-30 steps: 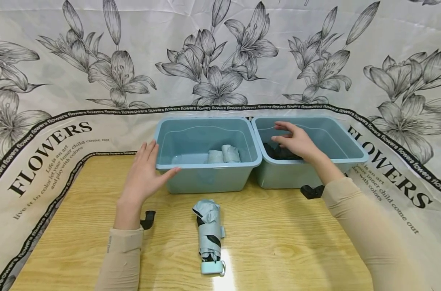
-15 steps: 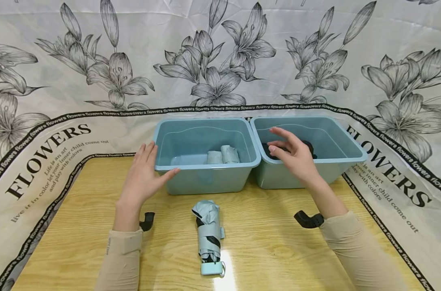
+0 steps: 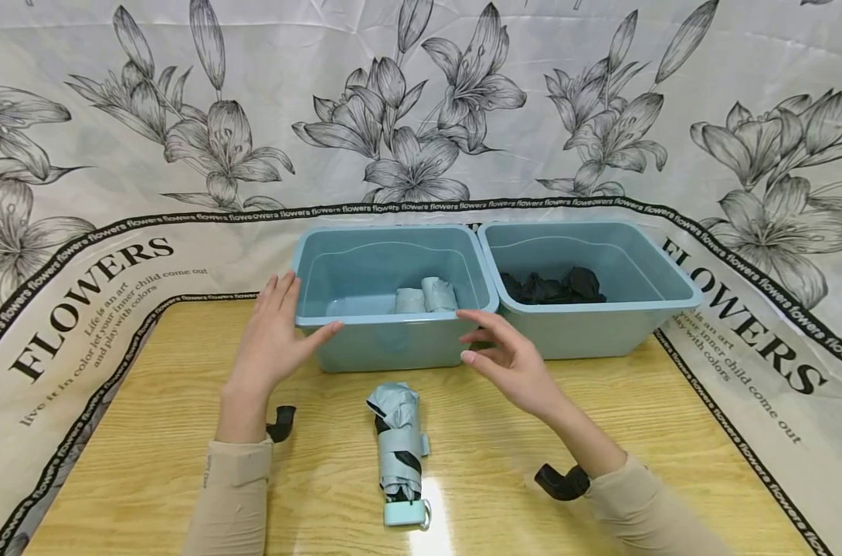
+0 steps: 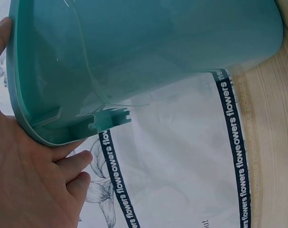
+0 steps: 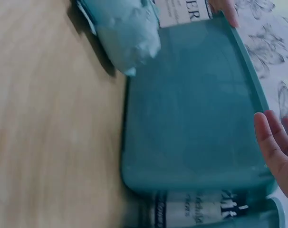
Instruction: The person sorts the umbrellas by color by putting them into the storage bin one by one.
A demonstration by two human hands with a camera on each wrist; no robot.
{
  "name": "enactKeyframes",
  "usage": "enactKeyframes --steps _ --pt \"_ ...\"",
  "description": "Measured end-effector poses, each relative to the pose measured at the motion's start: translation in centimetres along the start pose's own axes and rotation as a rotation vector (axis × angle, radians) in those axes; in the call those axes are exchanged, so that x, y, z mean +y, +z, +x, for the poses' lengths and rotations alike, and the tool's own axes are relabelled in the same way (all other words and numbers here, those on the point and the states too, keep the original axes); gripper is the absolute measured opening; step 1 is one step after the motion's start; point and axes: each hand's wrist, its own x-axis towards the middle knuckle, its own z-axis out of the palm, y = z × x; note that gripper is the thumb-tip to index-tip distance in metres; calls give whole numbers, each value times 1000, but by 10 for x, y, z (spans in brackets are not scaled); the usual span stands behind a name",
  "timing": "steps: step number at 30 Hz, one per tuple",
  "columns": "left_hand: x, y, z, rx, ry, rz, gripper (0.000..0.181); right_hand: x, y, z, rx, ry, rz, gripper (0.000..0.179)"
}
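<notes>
My left hand rests against the left end of the left blue plastic bin, fingers extended along the rim and thumb spread over its front. In the left wrist view, the fingers lie just outside the bin's corner. My right hand hangs before that bin's front right corner, fingers loosely bent and holding nothing. A folded light-blue umbrella with a turquoise handle lies on the table in front. Two light-blue rolled bundles sit inside the left bin.
A second blue bin stands right beside the first, with black folded fabric items in it. Behind both hangs a flower-printed cloth. The wooden table extends toward me.
My right hand has come out of the right bin, moving left and toward me, and the black items there now show fully. My left hand has stayed at the left bin.
</notes>
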Motion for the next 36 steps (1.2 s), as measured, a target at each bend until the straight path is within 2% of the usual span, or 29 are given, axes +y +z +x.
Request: enactKeyframes --steps 5,12,16,21,28,36 --pt "-1 1 0 3 -1 3 112 7 25 -9 -54 49 -26 55" --pt "-1 1 -1 -4 -7 2 112 23 57 -19 -206 147 -69 63" --pt "0 0 -1 -7 -7 2 112 29 70 -22 -279 195 -158 72" --pt "1 0 -1 -2 -1 1 111 35 80 -22 -337 209 -320 83" --pt "-1 2 -1 0 -3 7 112 41 90 -20 -391 271 -339 93" --pt "-2 1 -1 -1 -6 6 112 42 97 -16 -448 271 -414 109"
